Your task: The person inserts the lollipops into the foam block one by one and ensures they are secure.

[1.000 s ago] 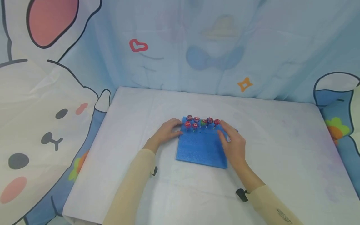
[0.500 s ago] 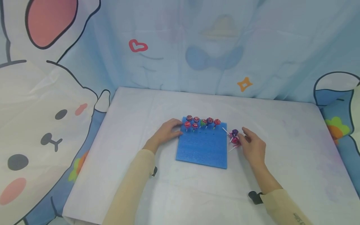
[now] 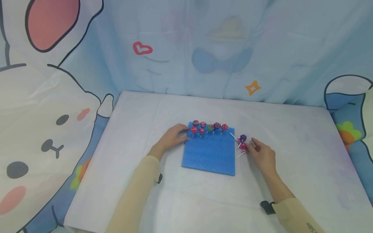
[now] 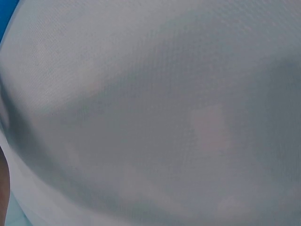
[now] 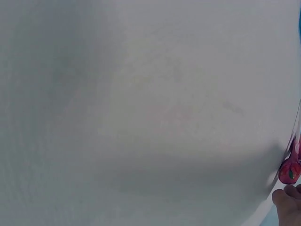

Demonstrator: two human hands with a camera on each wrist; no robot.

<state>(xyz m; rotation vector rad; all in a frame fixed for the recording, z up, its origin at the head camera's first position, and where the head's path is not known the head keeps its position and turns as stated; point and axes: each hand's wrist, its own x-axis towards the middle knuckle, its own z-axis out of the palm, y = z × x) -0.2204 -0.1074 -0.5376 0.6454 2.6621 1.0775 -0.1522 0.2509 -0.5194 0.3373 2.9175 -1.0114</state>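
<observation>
Rested a loosely spread left hand (image 3: 172, 137) against the blue board (image 3: 208, 156), likely to steady its upright lollipops (image 3: 217, 125), and held a half-spread, seemingly empty right hand (image 3: 264, 158) beside loose lollipops (image 3: 243, 146) on the table (image 3: 294, 145).

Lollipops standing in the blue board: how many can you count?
7 visible: five lollipops in a row along the far edge of the blue board, and two lollipops in front of that row's left end. Others could be hidden behind these.
</observation>
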